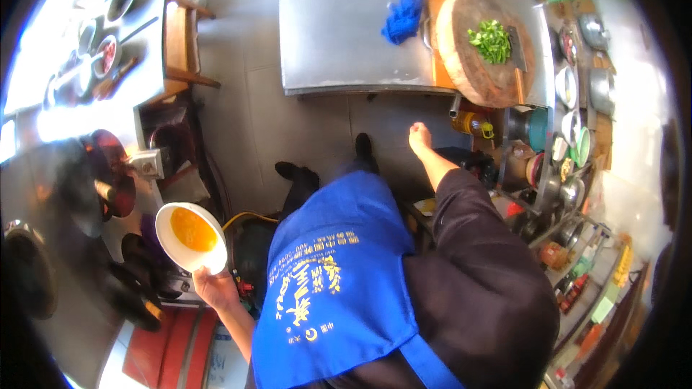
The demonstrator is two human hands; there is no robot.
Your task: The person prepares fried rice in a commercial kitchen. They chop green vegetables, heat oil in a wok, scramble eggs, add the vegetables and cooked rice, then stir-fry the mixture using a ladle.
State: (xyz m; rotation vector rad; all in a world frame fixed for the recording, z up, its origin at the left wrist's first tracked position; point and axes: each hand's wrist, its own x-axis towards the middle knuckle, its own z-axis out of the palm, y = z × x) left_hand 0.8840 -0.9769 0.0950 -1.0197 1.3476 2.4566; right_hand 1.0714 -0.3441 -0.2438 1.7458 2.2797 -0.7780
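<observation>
My left hand (216, 287) grips the rim of a white bowl (219, 259), which is tilted. Yellow-orange liquid that looks like beaten egg (193, 231) lies in it. My right hand (420, 139) hangs with its fingers curled, and no object shows in it. Beyond that hand, a round wooden chopping block (451, 46) stands on a steel worktable (335, 38). Chopped green vegetable (491, 42) is heaped on the block beside a cleaver (517, 51) with a wooden handle.
A blue cloth (404, 15) lies left of the block. A bottle of yellow oil (471, 124) is below the worktable's corner. Dark pans (135, 294) and a stove area are at left. Shelves with bowls (567, 86) line the right. A yellow hose (248, 215) runs near my left side.
</observation>
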